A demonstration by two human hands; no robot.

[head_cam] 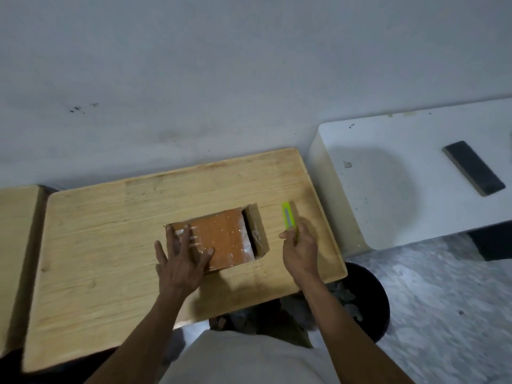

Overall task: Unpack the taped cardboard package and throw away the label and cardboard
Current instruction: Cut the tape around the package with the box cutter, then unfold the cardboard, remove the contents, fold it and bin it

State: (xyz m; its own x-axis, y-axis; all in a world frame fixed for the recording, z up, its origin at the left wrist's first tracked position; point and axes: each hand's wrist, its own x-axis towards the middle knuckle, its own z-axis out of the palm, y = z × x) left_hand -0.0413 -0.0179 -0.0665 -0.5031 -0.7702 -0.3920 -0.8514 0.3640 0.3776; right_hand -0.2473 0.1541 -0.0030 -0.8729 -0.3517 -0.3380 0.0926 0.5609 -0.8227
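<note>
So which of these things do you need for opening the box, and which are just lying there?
For the job: cardboard package, held flat by the left hand; green cutter in the right hand; black bin.

Just lying about: dark flat slab on the white bench.

Wooden table stood against the wall; the taped cardboard package lay near its centre. Right of the table, a white bench carried a dark slab.
</note>
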